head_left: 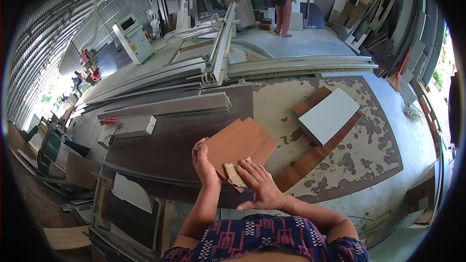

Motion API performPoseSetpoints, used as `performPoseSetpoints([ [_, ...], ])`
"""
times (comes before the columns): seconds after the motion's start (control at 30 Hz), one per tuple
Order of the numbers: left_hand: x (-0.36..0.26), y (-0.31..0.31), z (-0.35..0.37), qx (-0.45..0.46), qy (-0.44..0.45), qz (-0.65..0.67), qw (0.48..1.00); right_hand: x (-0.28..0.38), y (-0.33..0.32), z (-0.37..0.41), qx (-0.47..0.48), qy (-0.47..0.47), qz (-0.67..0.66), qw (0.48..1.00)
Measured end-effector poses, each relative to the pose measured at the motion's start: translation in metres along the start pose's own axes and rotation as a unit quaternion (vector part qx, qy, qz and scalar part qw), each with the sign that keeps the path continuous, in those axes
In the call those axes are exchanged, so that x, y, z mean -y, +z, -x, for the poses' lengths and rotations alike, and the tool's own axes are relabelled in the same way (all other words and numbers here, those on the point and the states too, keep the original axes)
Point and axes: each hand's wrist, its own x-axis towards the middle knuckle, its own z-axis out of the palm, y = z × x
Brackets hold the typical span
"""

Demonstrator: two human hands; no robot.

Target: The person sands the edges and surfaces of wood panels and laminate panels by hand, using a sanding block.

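Reddish-brown wood-grain boards [242, 140], seemingly a small stack of at least two, are held up over the worktable, tilted toward me. My left hand [206, 165] grips their left edge, with the thumb on the face. Pressed against the lower right of the top board is a crumpled beige cloth [235, 174]. My right hand [262, 184] lies over this cloth with fingers bent onto it. To the right on the table, a pale grey-white panel [330, 116] rests across brown wood-grain strips [310, 164].
The worktable [383, 150] has a patchy, worn top. A metal rail saw fence [301, 65] runs behind it. A white block with a red-handled tool [128, 128] lies left. Another person [282, 5] stands at the back near leaning boards [369, 9]. A broom [394, 78] leans right.
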Motion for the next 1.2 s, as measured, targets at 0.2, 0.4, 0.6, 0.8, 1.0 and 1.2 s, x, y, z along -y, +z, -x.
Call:
performPoseSetpoints([
  [0.2,-0.006,0.019,0.006,0.073,0.017,-0.015,0.997,-0.025,0.003,-0.007,-0.187,-0.048,0.062,0.979],
  [0.4,-0.034,0.014,-0.012,0.342,0.128,-0.218,0.905,-0.050,-0.047,-0.004,-0.214,0.094,-0.202,0.951],
  [0.6,-0.089,0.048,-0.020,0.467,0.157,-0.474,0.730,-0.046,-0.104,-0.029,-0.164,0.143,-0.302,0.928],
  [0.8,-0.109,0.082,-0.016,0.481,0.179,-0.666,0.541,-0.048,-0.093,-0.060,-0.137,0.097,-0.277,0.946],
  [1.0,-0.103,0.055,-0.026,0.394,0.161,-0.623,0.656,-0.011,-0.062,-0.098,-0.162,-0.065,-0.211,0.962],
  [1.2,-0.108,0.006,-0.032,0.346,0.122,-0.559,0.743,-0.094,-0.012,-0.114,-0.119,0.032,-0.296,0.947],
])
